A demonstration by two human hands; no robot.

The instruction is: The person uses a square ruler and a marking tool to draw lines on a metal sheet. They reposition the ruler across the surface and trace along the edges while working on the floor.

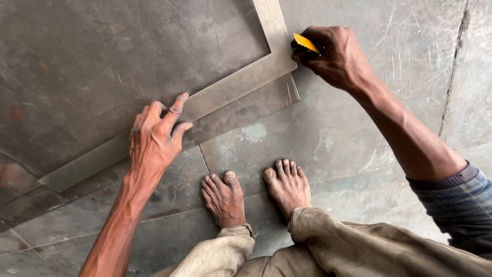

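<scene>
Dull sheet metal (pixel 92 66) covers the floor. A steel square (pixel 225 90) lies pinned under the splayed left hand (pixel 154 138); the right hand (pixel 335 56) pinches a yellow marker (pixel 306 43) at its corner, beside several scratched lines (pixel 292 94).

Bare metal sheet (pixel 92 61) lies open; steel square (pixel 225 90) and feet (pixel 256 197) obstruct.

Two bare feet (pixel 256 197), khaki trouser legs (pixel 338 246) and a blue sleeve cuff (pixel 461 200) over scratched grey floor (pixel 359 128).

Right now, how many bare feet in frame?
2. Left foot and right foot side by side on the metal sheet, below the steel square. None hidden.
</scene>
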